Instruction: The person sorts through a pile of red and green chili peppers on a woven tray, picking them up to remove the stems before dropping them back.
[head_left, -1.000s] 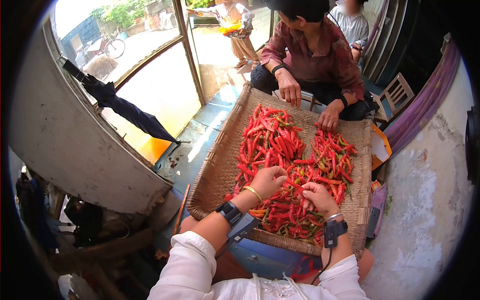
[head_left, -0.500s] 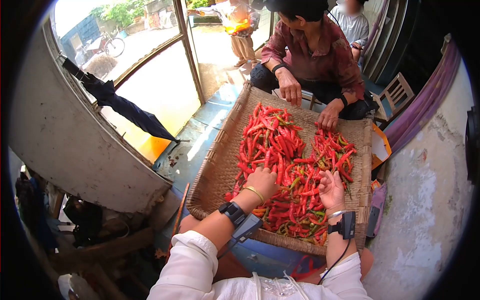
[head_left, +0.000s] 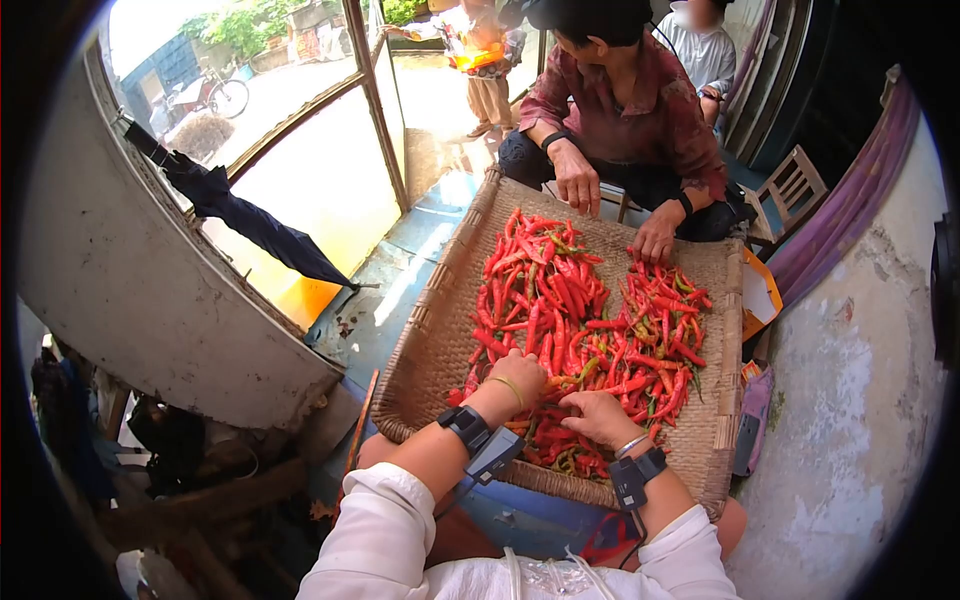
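Note:
A large woven tray [head_left: 410, 378] lies across my lap, with red chili peppers [head_left: 560, 290] heaped in it and a few green and orange ones among them. My left hand [head_left: 518, 378] rests on the near left part of the heap, fingers curled down over the peppers, their tips hidden. Close beside it on the right, my right hand [head_left: 597, 415] reaches in with fingers bent towards the peppers. Whether either hand grips a pepper cannot be made out. Both wrists carry a bracelet and a strapped device.
Across the tray sits a person in a dark red shirt [head_left: 625, 110], one hand on the peppers. Another person [head_left: 700, 50] sits behind, and one stands by the doorway. A folded umbrella [head_left: 260, 225] hangs at left; a wooden chair [head_left: 790, 195] is at right.
My right hand has moved left and turned from palm-up at the right side to palm-down over the peppers. My left hand has shifted slightly left and down.

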